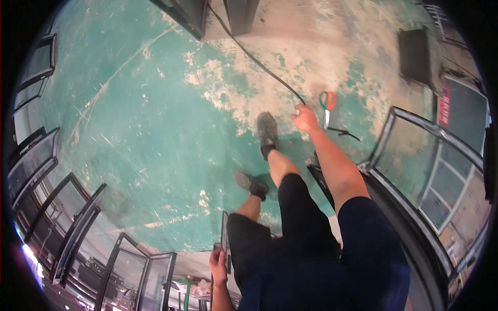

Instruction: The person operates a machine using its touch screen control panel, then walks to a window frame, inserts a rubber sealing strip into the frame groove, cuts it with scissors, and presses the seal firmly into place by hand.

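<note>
Stretched out ahead of me, my right hand [306, 118] is closed on the near end of a long black flexible strip [259, 65], which runs away across the floor toward dark panels at the top. Just right of that hand lies a pair of scissors [327, 106] with one red and one green handle. Short black offcuts [343, 132] rest by the blades. Low down beside my thigh, my left hand [218, 265] has its fingers curled in next to a narrow dark bar [224, 233]; what they grip is hard to make out.
Glass-paned dark frames [148, 274] stand along the left side and lower left. Another large frame [415, 140] leans close on my right, by a dark box-like object [415, 54]. Two dark panels [241, 15] stand at the top. The green floor [155, 129] has worn, bare patches.
</note>
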The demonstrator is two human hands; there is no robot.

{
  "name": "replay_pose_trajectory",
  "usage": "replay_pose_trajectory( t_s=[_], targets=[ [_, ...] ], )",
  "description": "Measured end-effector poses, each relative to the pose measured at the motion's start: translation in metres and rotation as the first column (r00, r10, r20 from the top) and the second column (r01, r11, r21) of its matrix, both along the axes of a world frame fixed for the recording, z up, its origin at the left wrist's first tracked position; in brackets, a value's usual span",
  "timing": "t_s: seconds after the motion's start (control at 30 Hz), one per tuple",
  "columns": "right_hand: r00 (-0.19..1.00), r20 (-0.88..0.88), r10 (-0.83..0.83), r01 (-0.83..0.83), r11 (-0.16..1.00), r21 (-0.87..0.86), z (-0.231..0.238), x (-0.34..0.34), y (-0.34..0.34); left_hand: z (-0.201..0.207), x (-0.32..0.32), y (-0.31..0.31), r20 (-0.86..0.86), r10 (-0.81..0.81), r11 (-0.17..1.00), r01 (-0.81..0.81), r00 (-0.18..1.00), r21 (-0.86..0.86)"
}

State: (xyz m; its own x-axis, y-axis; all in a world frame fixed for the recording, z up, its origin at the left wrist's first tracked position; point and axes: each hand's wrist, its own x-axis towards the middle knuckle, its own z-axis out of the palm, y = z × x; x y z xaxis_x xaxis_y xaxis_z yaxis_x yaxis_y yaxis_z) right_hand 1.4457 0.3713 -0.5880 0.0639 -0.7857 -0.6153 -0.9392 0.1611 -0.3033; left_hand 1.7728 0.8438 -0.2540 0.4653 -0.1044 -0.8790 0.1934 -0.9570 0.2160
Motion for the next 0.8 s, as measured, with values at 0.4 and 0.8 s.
replay_pose_trajectory(
  t_s=[0.4, 0.8],
  targets=[
    [0.949, -0.272, 0.158, -0.187, 0.979, -0.082, -0.205, 0.026, -0.092, -0.079, 0.078, -0.147, 0.035, -0.259, 0.962, 0.254, 0.965, 0.104],
    [0.896, 0.441, -0.054, -0.062, 0.968, 0.244, 0.047, 0.097, 0.026, 0.006, 0.133, -0.515, 0.407, -0.44, 0.67, 0.595, 0.8, -0.444]
  ],
)
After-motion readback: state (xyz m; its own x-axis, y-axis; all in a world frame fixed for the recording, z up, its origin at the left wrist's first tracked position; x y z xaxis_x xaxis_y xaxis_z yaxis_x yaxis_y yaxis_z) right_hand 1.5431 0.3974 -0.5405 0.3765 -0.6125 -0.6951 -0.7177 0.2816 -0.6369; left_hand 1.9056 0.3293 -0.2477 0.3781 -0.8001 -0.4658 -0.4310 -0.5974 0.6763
